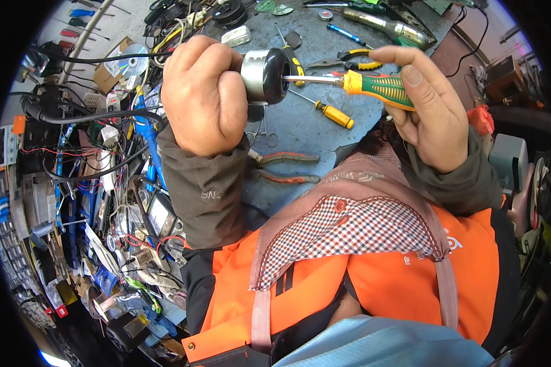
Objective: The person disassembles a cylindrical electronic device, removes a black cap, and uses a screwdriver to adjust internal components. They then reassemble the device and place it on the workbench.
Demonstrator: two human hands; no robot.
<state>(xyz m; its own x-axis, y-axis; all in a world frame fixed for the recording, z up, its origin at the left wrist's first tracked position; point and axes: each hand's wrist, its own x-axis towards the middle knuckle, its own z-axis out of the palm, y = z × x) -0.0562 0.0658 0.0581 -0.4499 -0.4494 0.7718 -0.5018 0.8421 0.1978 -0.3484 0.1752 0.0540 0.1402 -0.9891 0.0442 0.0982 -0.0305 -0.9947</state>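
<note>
My left hand [202, 98] is closed around a short silver cylinder with a black rounded end [268, 76], held on its side above the bench. Most of its rear is hidden in my fist. A screwdriver [376, 88] with a yellow and green handle points left, its shaft reaching into the middle of the black end; the tip is out of sight. My right hand [434, 113] holds that handle from the right, thumb on the near side and the forefinger lifted off above it. Below the shaft, a yellow-handled screwdriver [335, 114] lies on the bench.
Red-handled pliers [288, 158] lie near my left sleeve, and yellow-black pliers [349, 60] lie beyond the screwdriver. A heat-gun-like metal tool [386, 27] rests at the back. Cables and a dense heap of parts [134, 232] crowd the left. A grey box [509, 160] stands at right.
</note>
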